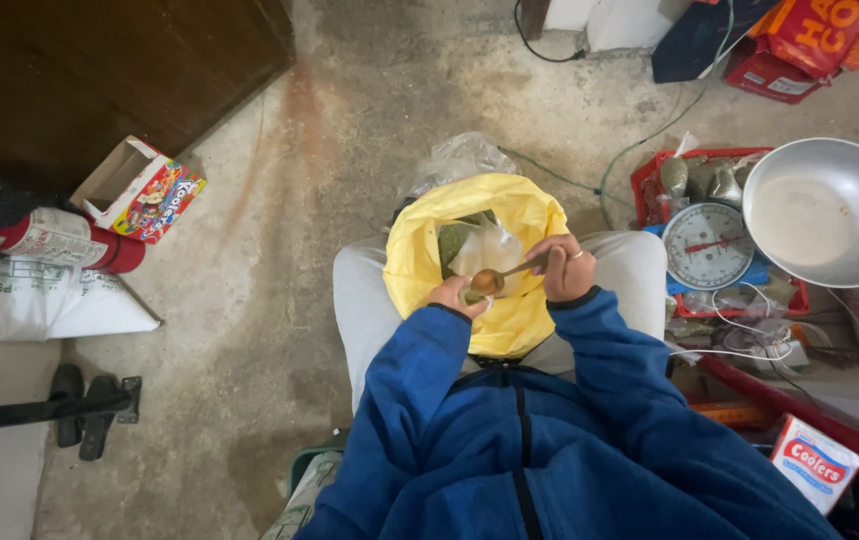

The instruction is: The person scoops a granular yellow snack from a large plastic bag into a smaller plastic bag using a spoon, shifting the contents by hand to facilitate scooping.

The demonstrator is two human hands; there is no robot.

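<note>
Now the right hand [568,272] pinches a spoon [498,278] over the yellow bag [430,250] on the lap. Left hand [455,296], at 9 o'clock of the spoon, curls around something small. A tilted spoon might spill.

A yellow bag [510,300] sits open on the lap. An open colourful carton [145,190] and a red-and-white wrapped roll [65,242] lie on the floor's left side. Red-orange packs [810,35] fill the top right corner; a white-and-red box [816,463] sits bottom right.
</note>
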